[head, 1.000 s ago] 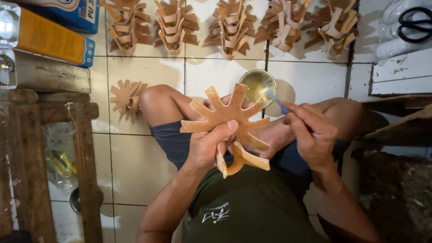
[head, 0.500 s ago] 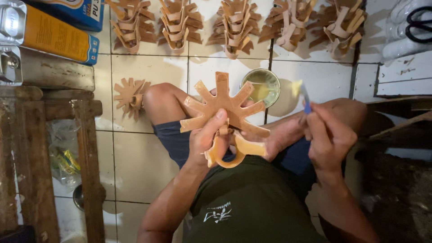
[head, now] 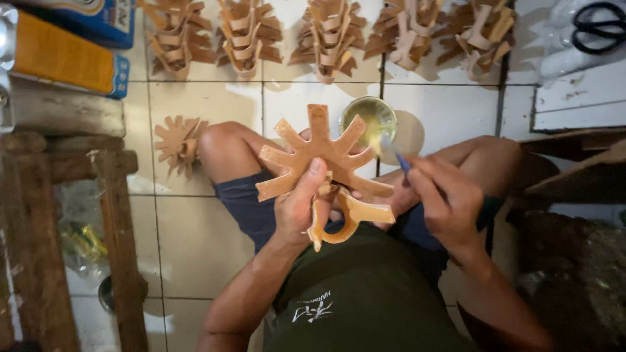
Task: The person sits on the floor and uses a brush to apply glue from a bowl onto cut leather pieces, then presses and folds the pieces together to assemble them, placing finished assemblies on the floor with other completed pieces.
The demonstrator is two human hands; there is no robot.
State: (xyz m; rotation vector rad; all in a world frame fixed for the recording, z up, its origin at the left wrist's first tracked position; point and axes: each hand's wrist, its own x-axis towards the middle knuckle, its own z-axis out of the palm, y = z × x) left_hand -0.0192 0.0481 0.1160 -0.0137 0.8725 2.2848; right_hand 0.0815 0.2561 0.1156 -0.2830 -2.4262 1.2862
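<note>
1. Your left hand is clenched around the wooden star piece, thumb pressed on its face, holding it up over your lap with its flat side towards you and its arms fanning outward.
2. Your right hand pinches a blue-handled brush; its tip points up and left.
3. The brush tip sits just beside the star's right-hand arms, between them and the small bowl of pale liquid on the tiled floor.
4. So the star lies left of the brush, the bowl just above; your right hand is nearer to both.
</note>
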